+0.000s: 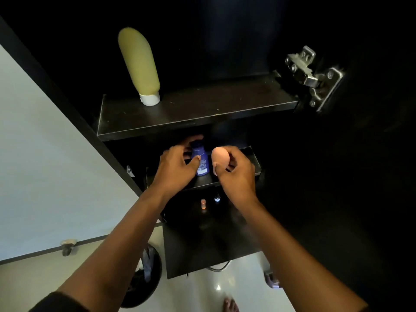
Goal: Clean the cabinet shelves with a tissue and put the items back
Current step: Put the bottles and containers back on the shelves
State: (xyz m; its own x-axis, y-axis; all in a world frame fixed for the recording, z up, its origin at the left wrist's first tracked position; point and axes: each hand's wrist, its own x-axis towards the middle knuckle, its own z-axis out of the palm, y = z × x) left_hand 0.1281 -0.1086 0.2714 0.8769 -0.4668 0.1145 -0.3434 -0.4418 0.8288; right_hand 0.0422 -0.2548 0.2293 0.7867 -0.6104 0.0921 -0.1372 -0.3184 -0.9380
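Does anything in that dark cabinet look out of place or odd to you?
Little stands out. The yellow bottle stands on its white cap on the top shelf, which shows a few pale specks. Nothing looks spilled or broken. The left hand grips a blue bottle; the right hand holds a pink egg-shaped item.

A pale wall [45,154] is on the left. The floor [202,289] is white and shiny. A black bin [144,278] stands on it.

Matt dark shelf [198,115] – bare metal hinge [315,77] – glossy floor [202,289].
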